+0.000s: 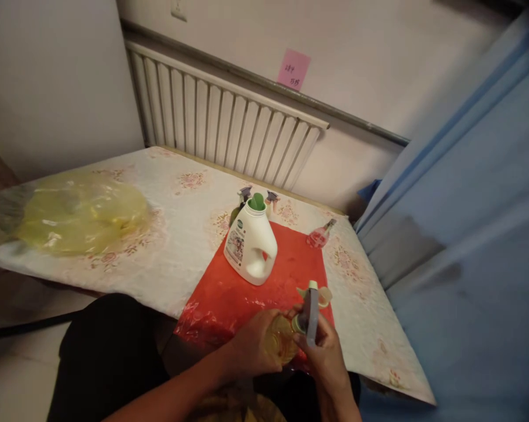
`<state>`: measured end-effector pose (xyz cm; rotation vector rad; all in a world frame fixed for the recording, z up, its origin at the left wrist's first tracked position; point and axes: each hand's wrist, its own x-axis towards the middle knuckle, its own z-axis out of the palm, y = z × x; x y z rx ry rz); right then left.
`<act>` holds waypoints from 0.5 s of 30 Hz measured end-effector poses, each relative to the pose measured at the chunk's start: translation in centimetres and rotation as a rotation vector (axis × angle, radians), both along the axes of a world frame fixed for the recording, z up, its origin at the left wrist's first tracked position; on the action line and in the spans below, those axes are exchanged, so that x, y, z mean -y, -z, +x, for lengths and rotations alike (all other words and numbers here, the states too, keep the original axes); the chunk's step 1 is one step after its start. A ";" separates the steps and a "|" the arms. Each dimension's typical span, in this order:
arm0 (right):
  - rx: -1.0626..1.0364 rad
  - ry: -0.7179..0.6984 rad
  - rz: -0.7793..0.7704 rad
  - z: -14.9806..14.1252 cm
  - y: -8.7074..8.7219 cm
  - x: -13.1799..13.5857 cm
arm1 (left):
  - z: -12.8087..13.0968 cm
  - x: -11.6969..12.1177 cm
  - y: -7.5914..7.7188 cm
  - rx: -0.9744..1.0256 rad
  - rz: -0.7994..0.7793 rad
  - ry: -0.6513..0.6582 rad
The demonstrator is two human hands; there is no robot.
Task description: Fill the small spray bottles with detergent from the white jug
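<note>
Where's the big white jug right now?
Near the head view's centre, the white jug stands on the red plastic sheet, left of the pink bottle.

Dim, slightly warm light fills the room, probably falling from above. Small glints catch the yellow bag (86,214) at the left end of the table (176,228) and the red sheet (290,258) by its near edge, below which shadow gathers. Beyond the right edge, the curtain (475,281) is shaded and smeared. The jug's (252,234) small print is too soft to read.
</note>
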<state>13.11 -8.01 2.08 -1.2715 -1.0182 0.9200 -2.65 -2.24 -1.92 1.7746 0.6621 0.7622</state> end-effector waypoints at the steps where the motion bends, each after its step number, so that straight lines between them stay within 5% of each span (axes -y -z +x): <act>1: -0.011 -0.026 -0.002 0.0 0.1 -0.1 | 0.0 0.0 0.0 0.019 -0.027 0.004; 8: -0.076 -0.179 0.029 0.7 -0.2 -0.3 | 0.1 -0.3 -0.2 0.123 -0.112 0.071; 15: -0.158 -0.075 0.014 0.1 -0.7 -1.3 | 0.2 -0.5 -0.3 0.016 -0.081 0.007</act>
